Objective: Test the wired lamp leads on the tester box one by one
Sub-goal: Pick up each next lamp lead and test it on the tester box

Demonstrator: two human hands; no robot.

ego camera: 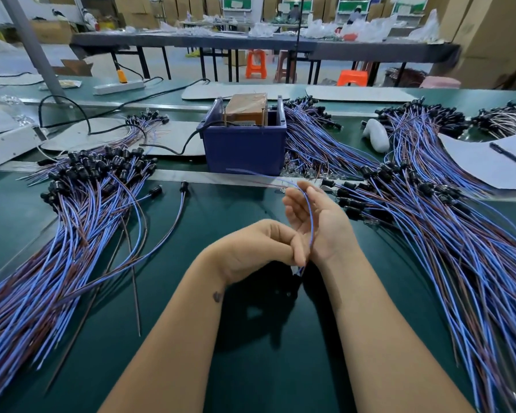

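A white handheld tool [376,135], perhaps a scanner, lies beside paper [486,165] and pen [510,156].

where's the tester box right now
In the head view the tester box sits inside the blue bin at centre, beyond both hands, between the left and right piles of leads.

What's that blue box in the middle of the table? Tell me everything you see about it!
The blue box looks like a plastic bin with an open top, standing upright on the green table. Inside sits a brown block wrapped in shiny tape, with thin metal pins sticking up. A black cable runs into its left side. Piles of blue and brown wires lie against its right side.
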